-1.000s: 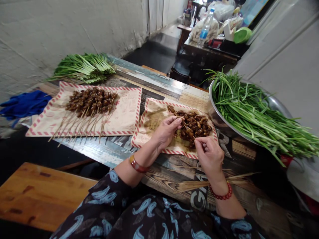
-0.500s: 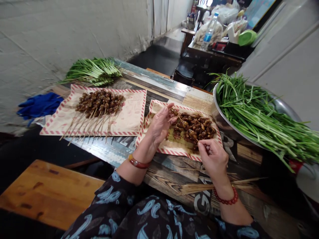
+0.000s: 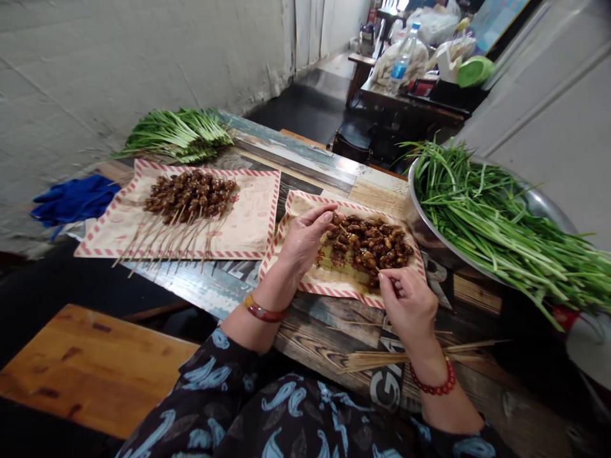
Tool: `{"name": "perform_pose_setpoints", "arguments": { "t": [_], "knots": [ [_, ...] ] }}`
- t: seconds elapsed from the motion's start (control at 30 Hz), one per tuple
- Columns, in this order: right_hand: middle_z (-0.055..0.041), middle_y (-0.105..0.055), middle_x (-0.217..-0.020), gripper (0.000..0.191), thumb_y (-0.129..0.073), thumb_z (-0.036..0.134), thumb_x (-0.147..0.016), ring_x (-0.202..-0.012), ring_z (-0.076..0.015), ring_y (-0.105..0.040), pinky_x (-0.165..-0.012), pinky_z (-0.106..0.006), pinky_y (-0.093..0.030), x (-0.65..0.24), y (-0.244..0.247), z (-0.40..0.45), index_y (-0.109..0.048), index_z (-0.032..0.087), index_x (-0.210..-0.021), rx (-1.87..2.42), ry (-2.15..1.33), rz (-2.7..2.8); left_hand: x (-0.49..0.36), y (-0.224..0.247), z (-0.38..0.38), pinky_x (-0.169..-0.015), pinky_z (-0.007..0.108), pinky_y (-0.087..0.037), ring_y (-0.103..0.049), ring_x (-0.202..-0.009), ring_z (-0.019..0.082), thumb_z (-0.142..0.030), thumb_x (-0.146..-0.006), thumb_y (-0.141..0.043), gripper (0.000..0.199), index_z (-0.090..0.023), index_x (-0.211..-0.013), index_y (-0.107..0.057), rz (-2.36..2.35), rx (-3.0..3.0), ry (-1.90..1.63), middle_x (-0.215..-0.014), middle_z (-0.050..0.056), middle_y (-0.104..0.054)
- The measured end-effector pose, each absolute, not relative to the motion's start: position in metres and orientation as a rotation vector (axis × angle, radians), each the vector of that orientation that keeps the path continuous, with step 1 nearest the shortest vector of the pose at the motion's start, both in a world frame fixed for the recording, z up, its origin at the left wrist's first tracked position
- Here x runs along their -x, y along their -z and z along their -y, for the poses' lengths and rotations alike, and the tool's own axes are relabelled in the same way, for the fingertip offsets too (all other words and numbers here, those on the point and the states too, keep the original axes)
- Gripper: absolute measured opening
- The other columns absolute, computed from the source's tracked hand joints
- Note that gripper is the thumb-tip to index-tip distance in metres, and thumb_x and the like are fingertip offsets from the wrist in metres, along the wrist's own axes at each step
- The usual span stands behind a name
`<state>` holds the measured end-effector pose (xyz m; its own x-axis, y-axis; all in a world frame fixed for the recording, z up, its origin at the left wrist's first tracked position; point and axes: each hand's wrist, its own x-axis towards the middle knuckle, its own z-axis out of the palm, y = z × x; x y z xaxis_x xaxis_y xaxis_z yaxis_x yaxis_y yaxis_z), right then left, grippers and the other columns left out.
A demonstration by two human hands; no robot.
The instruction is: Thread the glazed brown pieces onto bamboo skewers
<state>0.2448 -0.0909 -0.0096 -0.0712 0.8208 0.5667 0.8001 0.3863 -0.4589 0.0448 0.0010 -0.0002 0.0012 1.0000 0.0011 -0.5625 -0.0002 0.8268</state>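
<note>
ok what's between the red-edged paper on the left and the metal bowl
In the head view, a second red-edged paper bearing a brown pile, the left hand over it and the right hand at its near edge.

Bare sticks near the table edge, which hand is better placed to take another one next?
Probably the right hand: it is nearer the bare sticks, though it pinches a thin stick. The left hand is farther off, beside the brown pieces.
</note>
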Motion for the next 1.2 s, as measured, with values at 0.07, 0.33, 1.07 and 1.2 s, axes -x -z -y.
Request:
{"name": "perform_pose_setpoints", "arguments": {
  "t": [0.07, 0.33, 1.07, 1.2],
  "knots": [
    [-0.0003, -0.063, -0.071, 0.011, -0.057, 0.020, -0.091, -0.064, -0.0133, -0.057, -0.057, -0.026, -0.046, -0.244, 0.010, 0.092, -0.063, 0.021, -0.082, 1.404, -0.017, 1.858, -0.046, 0.001, 0.000, -0.083, 0.028, -0.046, -0.065, -0.086, 0.015, -0.034, -0.070, -0.079, 0.027, -0.019, -0.093, -0.076, -0.776, -0.785, -1.437, -0.086, 0.005, -0.073],
    [0.0002, -0.061, -0.069, 0.013, -0.055, 0.019, -0.091, -0.062, -0.0131, -0.055, -0.059, -0.026, -0.046, -0.241, 0.010, 0.092, -0.062, 0.021, -0.081, 1.414, 0.017, 1.860, -0.047, 0.004, 0.000, -0.088, 0.029, -0.044, -0.065, -0.088, 0.015, -0.032, -0.073, -0.077, 0.026, -0.020, -0.096, -0.076, -0.792, -0.841, -1.435, -0.088, 0.005, -0.074],
    [-0.0002, -0.061, -0.068, 0.016, -0.054, 0.019, -0.091, -0.063, -0.0145, -0.055, -0.058, -0.028, -0.044, -0.235, 0.011, 0.092, -0.061, 0.021, -0.077, 1.401, -0.042, 1.832, -0.051, 0.005, -0.001, -0.088, 0.027, -0.043, -0.065, -0.083, 0.013, -0.028, -0.068, -0.080, 0.024, -0.017, -0.089, -0.076, -0.673, -0.648, -1.399, -0.081, 0.004, -0.073],
    [0.0002, -0.060, -0.067, 0.016, -0.054, 0.021, -0.091, -0.062, -0.0145, -0.055, -0.058, -0.028, -0.044, -0.232, 0.009, 0.092, -0.060, 0.021, -0.076, 1.408, -0.119, 1.814, -0.056, 0.005, 0.002, -0.086, 0.027, -0.043, -0.064, -0.081, 0.013, -0.028, -0.068, -0.080, 0.024, -0.016, -0.088, -0.075, -0.679, -0.682, -1.354, -0.080, 0.004, -0.073]
  ]
}}
